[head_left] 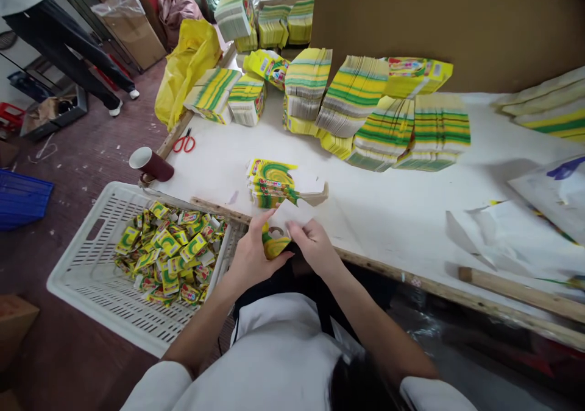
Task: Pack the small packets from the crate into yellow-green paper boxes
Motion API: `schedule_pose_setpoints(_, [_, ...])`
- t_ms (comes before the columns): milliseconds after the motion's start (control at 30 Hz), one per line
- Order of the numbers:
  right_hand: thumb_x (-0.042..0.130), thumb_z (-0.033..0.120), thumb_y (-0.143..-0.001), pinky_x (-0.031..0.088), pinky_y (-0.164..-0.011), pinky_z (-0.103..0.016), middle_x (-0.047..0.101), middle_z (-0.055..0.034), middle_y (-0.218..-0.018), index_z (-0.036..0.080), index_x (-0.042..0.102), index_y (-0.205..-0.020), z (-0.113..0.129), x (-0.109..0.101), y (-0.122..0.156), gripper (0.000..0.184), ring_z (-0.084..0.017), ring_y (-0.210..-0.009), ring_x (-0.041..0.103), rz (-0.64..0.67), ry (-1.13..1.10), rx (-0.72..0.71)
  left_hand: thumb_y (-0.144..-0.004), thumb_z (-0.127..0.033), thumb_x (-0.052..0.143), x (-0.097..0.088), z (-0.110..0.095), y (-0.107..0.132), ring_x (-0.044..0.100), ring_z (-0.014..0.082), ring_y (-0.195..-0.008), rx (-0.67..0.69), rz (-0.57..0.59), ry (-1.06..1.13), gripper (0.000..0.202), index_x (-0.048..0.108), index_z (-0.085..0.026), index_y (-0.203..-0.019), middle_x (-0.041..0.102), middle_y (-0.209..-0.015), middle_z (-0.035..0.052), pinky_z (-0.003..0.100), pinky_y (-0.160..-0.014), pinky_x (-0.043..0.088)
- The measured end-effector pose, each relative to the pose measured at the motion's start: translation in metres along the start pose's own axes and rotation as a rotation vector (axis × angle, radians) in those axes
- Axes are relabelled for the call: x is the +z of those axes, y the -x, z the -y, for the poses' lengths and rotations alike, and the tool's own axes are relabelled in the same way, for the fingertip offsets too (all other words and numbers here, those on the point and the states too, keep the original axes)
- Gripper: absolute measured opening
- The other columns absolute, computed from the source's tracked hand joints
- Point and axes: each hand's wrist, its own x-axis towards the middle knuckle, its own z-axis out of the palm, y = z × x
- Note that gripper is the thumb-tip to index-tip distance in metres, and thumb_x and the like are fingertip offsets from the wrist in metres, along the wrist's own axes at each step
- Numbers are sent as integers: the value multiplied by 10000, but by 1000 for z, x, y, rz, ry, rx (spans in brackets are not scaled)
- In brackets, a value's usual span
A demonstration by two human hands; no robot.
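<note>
- Left hand (253, 251) was curled, thumb and fingertips pinched together.
- Right hand (315, 245) sat just beside it (knuckles up), fingers bent, also pinching.
- Both forearms were bare and angled inward.

White table (388, 216) on reddish-brown floor (91, 131), brown board (457, 27) behind.

Glossy printed card blank (275, 240); matt white paper-covered bench (402, 204) (rough bare wood edge); slotted white plastic crate (91, 277); glossy maroon cup (150, 163).
</note>
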Motion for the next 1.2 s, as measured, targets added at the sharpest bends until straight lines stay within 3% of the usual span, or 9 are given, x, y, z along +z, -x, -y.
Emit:
schedule_pose_setpoints(133, [691, 589, -832, 531, -1041, -466, 757, -65, -1143, 231, 645, -1292, -3, 1, -4, 585, -257, -1054, 714, 44, -230, 134, -769, -231, 714, 10, 1, 0, 676, 233, -1020, 64, -36, -56, 575, 408, -227, -1255, 615, -1218, 118, 339, -853, 541])
schedule_pose_setpoints(267, [745, 676, -737, 471, -1111, -485, 641, -108, -1392, 238, 541, -1431, -8, -3, -1, 846, -294, -1250, 624, 145, -162, 165, -720, -185, 662, 10, 3, -2, 693, 234, -894, 9, 103, -90, 612, 336, -233, -1236, 624, -1145, 95, 345, -756, 547])
schedule_pose_setpoints(400, [560, 750, -845, 311, -1225, -501, 603, -118, -1436, 221, 509, -1472, -10, -3, 8, 822, -311, -1403, 487, 189, 21, 47, -669, -142, 624, 3, 2, -7, 685, 266, -980, 19, 200, -71, 724, 266, -237, -1292, 591, -1203, 111, 395, -823, 553])
schedule_pose_setpoints(467, [450, 757, -896, 333, -1213, -508, 627, -118, -1403, 214, 476, -1499, -9, -3, 14, 812, -316, -1363, 530, 214, 27, -7, -720, -185, 631, 0, 0, -9, 682, 248, -939, 44, 170, -56, 693, 250, -236, -1297, 593, -1173, 106, 381, -800, 554])
schedule_pose_setpoints(567, [473, 670, -937, 433, -1145, -504, 634, -106, -1398, 229, 394, -1549, -7, -1, 21, 758, -310, -1273, 609, 242, 74, -83, -790, -258, 631, -2, 0, -10, 668, 208, -811, 86, 123, -41, 627, 252, -233, -1288, 613, -1051, 69, 324, -701, 535])
schedule_pose_setpoints(700, [521, 364, -984, 444, -1148, -468, 532, -115, -1519, 244, 290, -1595, -6, 0, 26, 664, -272, -1330, 582, 174, 309, -219, -768, -211, 612, 4, 5, -9, 652, 197, -756, 99, 121, -39, 630, 276, -224, -1301, 613, -965, 43, 300, -652, 507])
schedule_pose_setpoints(833, [468, 166, -969, 477, -1132, -411, 567, -95, -1491, 263, 442, -1528, -12, -3, 24, 568, -232, -1354, 570, 63, 418, -392, -747, -194, 651, 8, 6, -6, 659, 234, -961, 96, 41, -61, 761, 228, -203, -1380, 566, -1191, 130, 367, -797, 542])
schedule_pose_setpoints(967, [533, 188, -969, 517, -1094, -409, 603, -113, -1452, 270, 482, -1502, -21, -11, 19, 541, -235, -1315, 608, -95, 431, -400, -739, -234, 739, -2, 5, -3, 623, 267, -1071, 22, -27, -169, 589, 446, -203, -1250, 589, -1167, 111, 417, -910, 528])
schedule_pose_setpoints(1200, [571, 280, -978, 541, -1064, -440, 483, -140, -1555, 255, 696, -1283, -19, -29, 11, 330, -286, -1381, 542, 136, 606, -476, -741, -322, 792, -23, 7, -6, 682, 228, -1017, 2, -2, -152, 542, 569, -218, -1224, 689, -1114, 68, 353, -897, 548])
